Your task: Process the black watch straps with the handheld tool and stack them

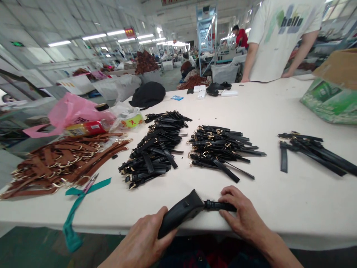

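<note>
My left hand (pixel 152 232) is wrapped round a black handheld tool shaped like an electric hair clipper (pixel 182 210). Its wide head touches or nearly touches the end of a short black strap (pixel 216 205). That strap is pinched between the thumb and fingers of my right hand (pixel 241 214), low over the table's front edge. Beyond my hands lie a big heap of black buckled straps (pixel 156 145) and a second heap of black straps (pixel 220 147), with gold-coloured buckles. A smaller group of black straps (pixel 315 149) lies to the right.
Brown straps with metal rings (pixel 64 160) cover the white table's (pixel 279 201) left side, near scissors (pixel 90 183) wrapped with teal ribbon (pixel 73 216). Behind are a pink bag (pixel 75 109), a black cap (pixel 148 95) and a green bag (pixel 331 98). A person (pixel 279 48) leans on the far edge.
</note>
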`<move>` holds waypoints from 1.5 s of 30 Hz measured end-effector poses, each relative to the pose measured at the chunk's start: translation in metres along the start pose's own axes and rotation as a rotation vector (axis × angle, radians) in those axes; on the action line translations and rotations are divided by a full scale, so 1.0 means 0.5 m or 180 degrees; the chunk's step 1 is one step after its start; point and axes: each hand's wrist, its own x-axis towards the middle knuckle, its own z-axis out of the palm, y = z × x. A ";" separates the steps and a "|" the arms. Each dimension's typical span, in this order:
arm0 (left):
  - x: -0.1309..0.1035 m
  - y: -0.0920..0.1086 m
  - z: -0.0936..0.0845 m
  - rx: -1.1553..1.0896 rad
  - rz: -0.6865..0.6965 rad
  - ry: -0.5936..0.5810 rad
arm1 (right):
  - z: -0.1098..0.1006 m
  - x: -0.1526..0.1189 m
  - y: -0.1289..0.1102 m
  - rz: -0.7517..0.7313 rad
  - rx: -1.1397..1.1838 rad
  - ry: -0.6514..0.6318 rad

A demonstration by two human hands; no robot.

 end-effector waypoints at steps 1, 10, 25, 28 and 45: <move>-0.003 0.003 -0.005 0.0032 -0.0011 -0.0060 | 0.001 0.001 -0.002 0.0001 -0.0017 -0.0002; -0.002 0.051 -0.034 0.0236 0.0022 -0.0244 | 0.023 0.015 -0.021 -0.0023 -0.0398 0.0111; -0.006 0.033 -0.016 0.0070 0.0026 -0.0160 | 0.045 0.019 -0.021 -0.0567 -0.0596 0.0074; -0.006 0.029 -0.013 0.0096 0.0048 -0.0115 | 0.042 0.023 -0.026 -0.0389 -0.0597 -0.0107; -0.001 0.042 -0.056 0.0494 0.0210 -0.0184 | 0.064 0.049 -0.038 0.0140 -0.1015 0.0290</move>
